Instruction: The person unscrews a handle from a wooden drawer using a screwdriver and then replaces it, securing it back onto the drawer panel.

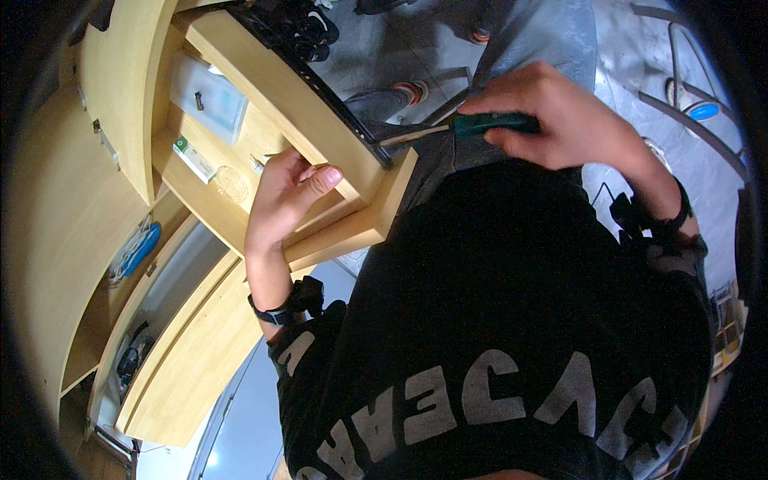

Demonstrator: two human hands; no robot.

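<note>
A pale wooden drawer (276,80) is pulled out in front of me. My left hand (290,192) grips its near side wall, the thumb over the top edge and the fingers inside. My right hand (552,116) is wrapped round the dark green handle of a screwdriver (496,123). Its shaft points left, and the tip is at the end of a black drawer slide (381,152) along the drawer's outer side. Whether the tip sits in a screw is too small to tell. Inside the drawer lie a clear plastic case (210,100) and a small white-and-green box (194,160).
A curved wooden cabinet panel (120,88) rises at the left. Below it a compartment holds a blue-and-white bundle (138,250). Another open drawer (188,360) extends at lower left. Dark shoes (316,32) stand beyond the drawer, and a metal-legged frame (680,56) is at the right.
</note>
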